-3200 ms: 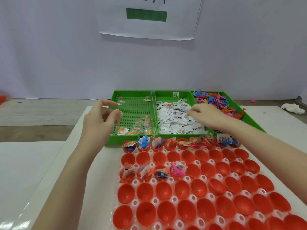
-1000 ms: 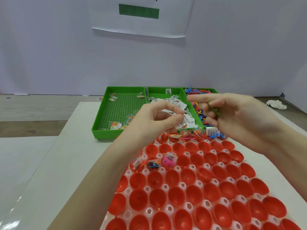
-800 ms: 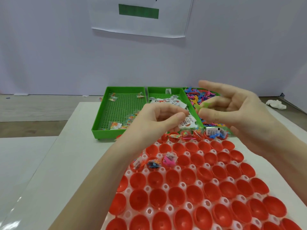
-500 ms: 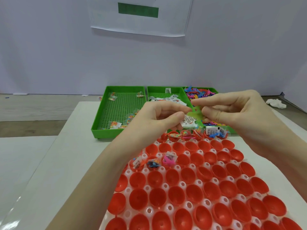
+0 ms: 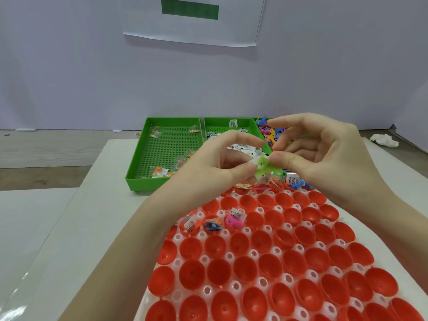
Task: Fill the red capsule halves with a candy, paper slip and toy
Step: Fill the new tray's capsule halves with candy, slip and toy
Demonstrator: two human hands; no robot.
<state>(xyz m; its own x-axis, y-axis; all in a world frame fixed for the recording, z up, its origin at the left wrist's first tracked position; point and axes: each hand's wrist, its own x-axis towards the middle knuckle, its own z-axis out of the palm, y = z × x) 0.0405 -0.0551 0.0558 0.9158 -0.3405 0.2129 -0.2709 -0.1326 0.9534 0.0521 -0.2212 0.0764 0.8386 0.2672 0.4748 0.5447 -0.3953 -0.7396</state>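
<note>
Now joined, left hand (image 5: 222, 163) and right hand (image 5: 324, 156) pinch a lime-green plastic toy (image 5: 266, 164) and white paper slip (image 5: 254, 161) above red capsule halves (image 5: 245, 269); far green perforated trays (image 5: 162, 184) hold candies, slips, toys.

One head-worn camera looks forward and down, close over the worktop (image 5: 97, 205); wall (image 5: 69, 77) at 12 o'clock.

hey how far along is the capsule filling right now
Done: a few red capsule halves near the green trays hold items. In hand: both the left hand and right hand pinch a green toy with a paper slip. Left: most halves sit empty.
</note>
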